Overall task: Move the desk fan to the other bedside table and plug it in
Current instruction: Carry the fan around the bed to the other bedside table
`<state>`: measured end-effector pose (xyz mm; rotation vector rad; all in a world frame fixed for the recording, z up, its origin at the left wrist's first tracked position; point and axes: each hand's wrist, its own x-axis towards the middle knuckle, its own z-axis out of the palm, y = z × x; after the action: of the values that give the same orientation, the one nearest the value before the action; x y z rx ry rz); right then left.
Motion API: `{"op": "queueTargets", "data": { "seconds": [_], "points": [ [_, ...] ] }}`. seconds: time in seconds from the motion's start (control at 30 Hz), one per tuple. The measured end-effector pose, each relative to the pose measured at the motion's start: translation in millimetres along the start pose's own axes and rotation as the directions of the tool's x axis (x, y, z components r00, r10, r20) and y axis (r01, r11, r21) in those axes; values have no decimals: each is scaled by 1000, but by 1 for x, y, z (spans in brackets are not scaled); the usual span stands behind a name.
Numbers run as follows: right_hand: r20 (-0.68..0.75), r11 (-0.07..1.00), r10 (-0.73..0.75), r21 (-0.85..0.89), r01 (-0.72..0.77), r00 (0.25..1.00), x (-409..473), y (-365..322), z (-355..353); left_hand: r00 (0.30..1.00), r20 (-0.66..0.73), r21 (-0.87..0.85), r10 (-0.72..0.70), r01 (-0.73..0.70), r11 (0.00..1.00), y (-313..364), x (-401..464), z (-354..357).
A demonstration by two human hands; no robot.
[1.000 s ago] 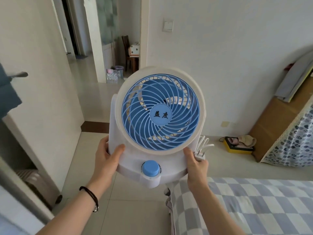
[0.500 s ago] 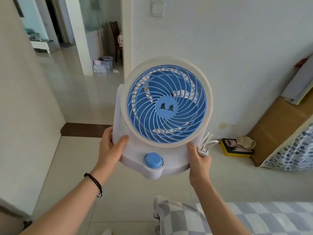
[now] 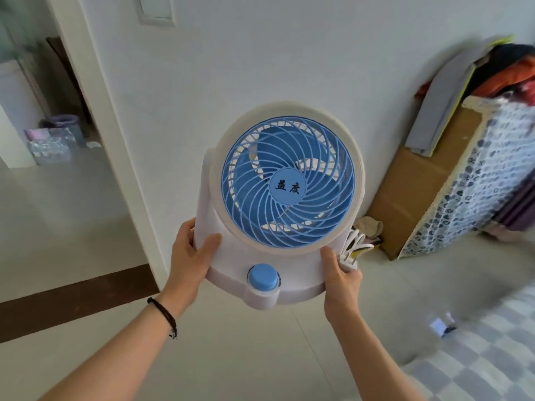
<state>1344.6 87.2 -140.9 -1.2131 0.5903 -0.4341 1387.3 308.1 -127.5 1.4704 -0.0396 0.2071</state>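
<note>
Pale tiled floor [image 3: 246, 357] and a checked bed corner [image 3: 477, 369].

The glossy cream floor tiles run from the room through a doorway, crossed by a dark brown threshold strip [image 3: 72, 296]. On the floor against the wall stands a tall brown cardboard box [image 3: 419, 183] with a grey-blue patterned cloth [image 3: 469, 180] draped down its side; a small beige bundle [image 3: 372, 227] lies at its foot. Beyond the doorway, a purple bin [image 3: 62, 125] and clear plastic bottles [image 3: 47, 149] stand on the tiles. The bed's grey-and-white checked cover carries a small blurred white object [image 3: 438, 325].
</note>
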Motion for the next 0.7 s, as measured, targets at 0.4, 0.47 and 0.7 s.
{"op": "queueTargets", "data": {
  "seconds": [0.4, 0.47, 0.7],
  "points": [
    [-265, 998, -3, 59, 19, 964, 84, -14, 41, 960, 279, 16, -21, 17, 1000, -25, 144, 59],
    [-292, 998, -9, 55, 26, 956, 99, -17, 36, 951, 307, 14, -28, 25, 1000, -33, 156, 76],
    [-388, 994, -46, 70, 79, 921, 186, -27, 8, 920, 392, -4, -20, 24, 1000, -61, 210, 167]
  ]
}}
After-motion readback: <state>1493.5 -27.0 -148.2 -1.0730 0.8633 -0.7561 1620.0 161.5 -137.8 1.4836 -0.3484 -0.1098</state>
